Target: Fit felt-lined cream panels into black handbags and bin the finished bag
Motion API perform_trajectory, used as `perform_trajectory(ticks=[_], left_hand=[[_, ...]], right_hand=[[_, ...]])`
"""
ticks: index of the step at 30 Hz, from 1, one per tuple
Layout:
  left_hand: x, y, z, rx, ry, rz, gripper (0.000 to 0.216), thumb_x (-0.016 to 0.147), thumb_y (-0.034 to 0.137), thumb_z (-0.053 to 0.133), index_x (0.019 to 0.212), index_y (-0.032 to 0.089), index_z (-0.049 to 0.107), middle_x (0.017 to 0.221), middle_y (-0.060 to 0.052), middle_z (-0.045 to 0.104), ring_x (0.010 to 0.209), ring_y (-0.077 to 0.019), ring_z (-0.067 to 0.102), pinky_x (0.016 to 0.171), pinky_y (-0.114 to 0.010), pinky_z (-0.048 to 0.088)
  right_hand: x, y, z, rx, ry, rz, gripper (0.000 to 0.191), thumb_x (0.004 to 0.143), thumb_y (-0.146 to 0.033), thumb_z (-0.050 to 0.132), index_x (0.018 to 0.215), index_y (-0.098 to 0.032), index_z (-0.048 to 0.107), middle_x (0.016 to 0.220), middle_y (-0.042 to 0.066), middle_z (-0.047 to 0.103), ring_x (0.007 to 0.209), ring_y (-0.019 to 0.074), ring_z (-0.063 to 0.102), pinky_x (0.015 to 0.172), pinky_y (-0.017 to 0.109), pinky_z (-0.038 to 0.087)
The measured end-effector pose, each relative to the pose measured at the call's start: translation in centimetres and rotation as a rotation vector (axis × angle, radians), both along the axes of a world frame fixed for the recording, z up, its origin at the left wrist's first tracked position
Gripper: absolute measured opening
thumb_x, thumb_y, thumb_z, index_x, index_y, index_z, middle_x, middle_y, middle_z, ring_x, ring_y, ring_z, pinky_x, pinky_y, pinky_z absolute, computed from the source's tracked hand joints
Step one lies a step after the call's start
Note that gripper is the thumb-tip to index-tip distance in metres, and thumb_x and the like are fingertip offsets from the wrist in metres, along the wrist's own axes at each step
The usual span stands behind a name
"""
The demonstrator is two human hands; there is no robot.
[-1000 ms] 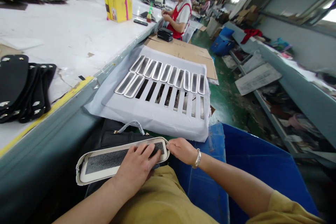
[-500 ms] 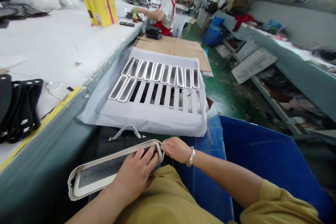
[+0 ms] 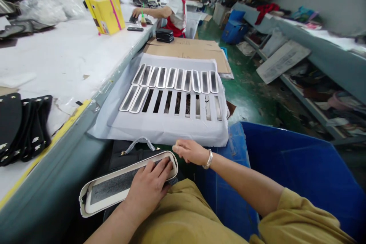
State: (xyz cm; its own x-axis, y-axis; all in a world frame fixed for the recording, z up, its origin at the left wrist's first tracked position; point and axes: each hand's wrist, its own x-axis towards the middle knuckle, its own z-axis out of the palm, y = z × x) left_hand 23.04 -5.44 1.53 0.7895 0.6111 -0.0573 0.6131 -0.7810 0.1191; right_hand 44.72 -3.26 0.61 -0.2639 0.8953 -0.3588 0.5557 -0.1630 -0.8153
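A long bag base [image 3: 111, 187] with a cream rim and a dark grey inset panel lies slanted across my lap. My left hand [image 3: 151, 183] rests over its right half, fingers pressed on the panel inside the rim and thumb at the near side. Just off the upper right corner is my right hand [image 3: 190, 151], its fingers curled together and apart from the rim. Whatever they may hold is hidden. A black bag [image 3: 126, 157] with a clear-wrapped handle [image 3: 140, 141] sits directly behind the base.
Ahead, a white slotted sheet [image 3: 160, 129] carries several white-rimmed dark strips [image 3: 170, 78]. A blue bin [image 3: 288, 160] stands at right. On the left table [image 3: 65, 53] are black pieces [image 3: 28, 129] and a yellow box [image 3: 107, 13]. A co-worker [image 3: 174, 7] sits beyond some cardboard [image 3: 185, 50].
My right hand has come away from the base's corner, up and slightly left. My left hand stays on the panel. The co-worker's arm reaches further left.
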Motion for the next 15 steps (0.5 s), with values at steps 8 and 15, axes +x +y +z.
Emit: perform_trajectory(ticks=[8, 15], left_hand=[[0.1, -1.2, -0.1, 0.007, -0.007, 0.064, 0.051, 0.083, 0.033, 0.054, 0.132, 0.025, 0.045, 0.14, -0.002, 0.046, 0.101, -0.0258, 0.049, 0.079, -0.038, 0.046], [0.2, -1.1, 0.2, -0.029, 0.018, 0.118, 0.051, 0.084, 0.032, 0.054, 0.134, 0.027, 0.043, 0.141, -0.002, 0.044, 0.1, -0.0253, 0.048, 0.077, -0.039, 0.045]], right_hand=[[-1.6, 0.7, 1.5, 0.217, -0.249, 0.214, 0.013, 0.078, -0.02, 0.051, 0.082, -0.016, 0.062, 0.063, 0.0, 0.063, 0.057, 0.0108, 0.052, 0.058, 0.021, 0.035], [-2.0, 0.5, 1.4, 0.232, -0.216, 0.133, 0.015, 0.081, -0.019, 0.049, 0.08, -0.017, 0.063, 0.061, -0.001, 0.06, 0.055, 0.0098, 0.048, 0.055, 0.021, 0.032]])
